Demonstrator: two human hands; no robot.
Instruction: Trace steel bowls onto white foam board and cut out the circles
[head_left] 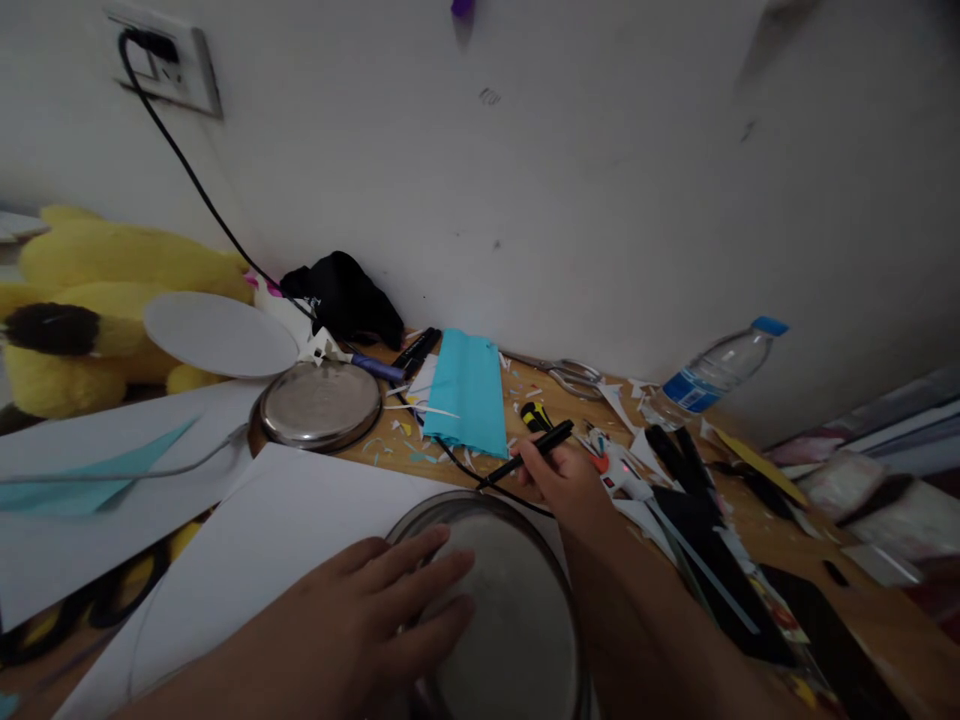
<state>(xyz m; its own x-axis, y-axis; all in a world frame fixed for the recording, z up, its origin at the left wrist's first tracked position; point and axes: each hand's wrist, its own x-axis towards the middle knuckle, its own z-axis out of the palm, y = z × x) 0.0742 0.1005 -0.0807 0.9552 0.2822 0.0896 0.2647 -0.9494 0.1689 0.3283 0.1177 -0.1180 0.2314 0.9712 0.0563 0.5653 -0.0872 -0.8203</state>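
Note:
A round metal dish (517,610) lies on a large white paper sheet (322,500) at the front of the table. My left hand (390,600) rests over its left side, fingers stretched out and pressing on the flat surface. In my right hand (559,475) is a black pen (536,450), slanted, its lower tip close to the dish's far rim. Whether the tip touches the paper, I cannot tell. Part of the dish is hidden by my left hand and by the bottom edge of the picture.
Behind are a second round metal dish (322,400), folded turquoise paper (469,390), scissors (574,375) and paper scraps. A yellow plush toy (127,260) sits left. On the right stand a tilted water bottle (712,370) and a glue gun (622,475). A black cable (187,170) hangs from the wall socket.

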